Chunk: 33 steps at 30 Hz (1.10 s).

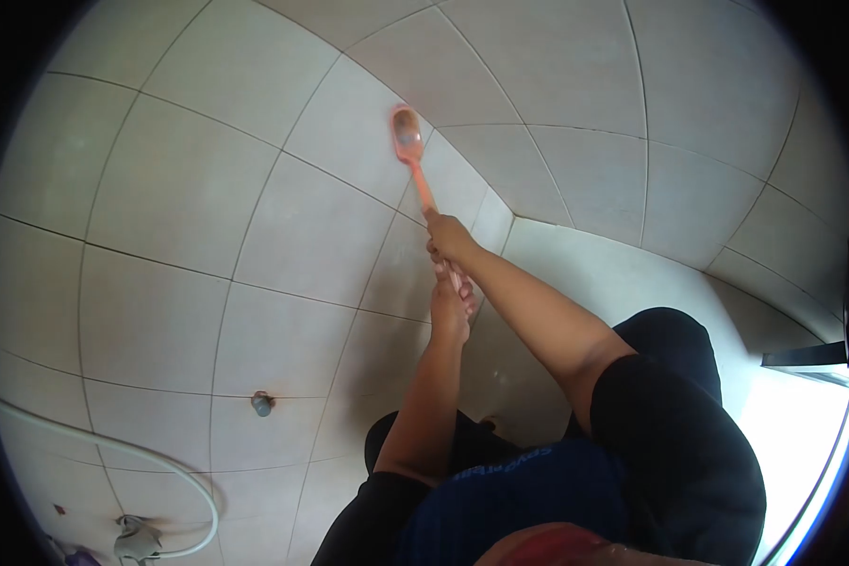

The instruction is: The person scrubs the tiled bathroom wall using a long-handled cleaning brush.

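Pale tiled wall (165, 179) occupies the left and centre of the view, its grout lines curved by the lens. At lower left, a whitish hose (174, 467) arcs from the picture's edge to a grey fixture (137, 541); a purple item (82, 557) beside it is cut off by the border. Farther right, a small grey knob (262, 404) projects from the tile, well apart from both arms. At centre, the left hand (451, 307) is closed around the lower handle of a pinkish-orange brush (423, 184); just above it, the right hand (453, 241) is wrapped around the same handle. The brush slants upward and leftward, its oval, brown-centred head over the tile near the corner seam (476, 174); blur hides whether it touches. Wide room extends along the wall to the head's left, whereas the seam bounds it closely on the right. Beyond rise a second tiled wall (717, 85), a smooth pale surface (585, 259) at its foot, and, far right, a bright opening (802, 424).
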Motion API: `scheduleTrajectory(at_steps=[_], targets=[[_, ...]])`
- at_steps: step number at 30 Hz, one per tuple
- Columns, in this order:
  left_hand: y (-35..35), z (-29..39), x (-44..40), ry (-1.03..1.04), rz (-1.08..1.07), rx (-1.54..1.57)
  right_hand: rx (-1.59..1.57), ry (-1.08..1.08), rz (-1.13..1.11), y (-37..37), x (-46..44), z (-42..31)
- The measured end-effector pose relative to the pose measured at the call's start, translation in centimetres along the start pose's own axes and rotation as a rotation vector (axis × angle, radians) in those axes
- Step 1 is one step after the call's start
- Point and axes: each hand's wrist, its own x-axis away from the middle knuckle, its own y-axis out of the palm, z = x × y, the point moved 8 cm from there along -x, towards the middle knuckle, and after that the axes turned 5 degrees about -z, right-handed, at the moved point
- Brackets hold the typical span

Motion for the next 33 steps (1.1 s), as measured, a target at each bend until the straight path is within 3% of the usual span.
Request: scheduleTrajectory(at_steps=[3,4,6,8,12,14,16,20,22,24,26,27,30,31,33], targets=[[1.0,2.1,0.1,0.092,0.046,0.028,0.243,-0.184,0.019,0.7,-0.9,-2.2],[1.6,3.5,0.3,0.189,0.026,0.105,0.469,-0.475,-0.027,2.6,-0.7,-4.9],[2.3,5.6,0.2,0.289,0.002,0.170,0.683,-0.777,-0.064,5.6,0.8,-7.7],[1.3,7.6,-0.3,0.411,0.075,0.133,0.383,-0.529,-0.063,6.2,3.9,-10.2],[1.7,8.0,-1.3,0.322,-0.012,0.057,0.246,-0.572,-0.015,3.6,1.4,-9.4],[1.9,6.0,-1.2,0.007,0.092,0.064,0.012,-0.396,0.048,1.1,0.2,-7.3],[2.7,6.6,-0.7,0.100,0.063,0.080,0.068,-0.392,0.107,1.2,1.5,-8.1],[3.2,8.2,-1.2,0.353,-0.045,0.211,0.151,-0.439,-0.050,4.2,3.4,-10.7],[3.3,8.1,-1.7,0.328,0.003,0.187,0.205,-0.466,-0.115,4.7,3.3,-11.0],[3.1,8.1,-2.0,0.307,0.040,0.156,0.142,-0.431,-0.025,3.1,2.7,-10.8],[3.2,6.6,-2.9,0.093,-0.048,0.030,0.089,-0.401,-0.002,1.2,1.3,-10.2],[3.3,6.5,-2.7,0.088,-0.047,0.026,0.034,-0.363,0.020,0.6,1.3,-9.9],[4.8,6.8,-2.3,0.206,-0.119,0.078,0.108,-0.384,-0.010,1.8,2.0,-10.4],[4.5,7.1,-2.1,0.292,-0.040,0.124,0.109,-0.378,-0.008,2.4,2.5,-10.5],[3.7,7.2,-1.9,0.378,0.043,0.174,0.312,-0.565,-0.125,4.9,3.9,-11.9]])
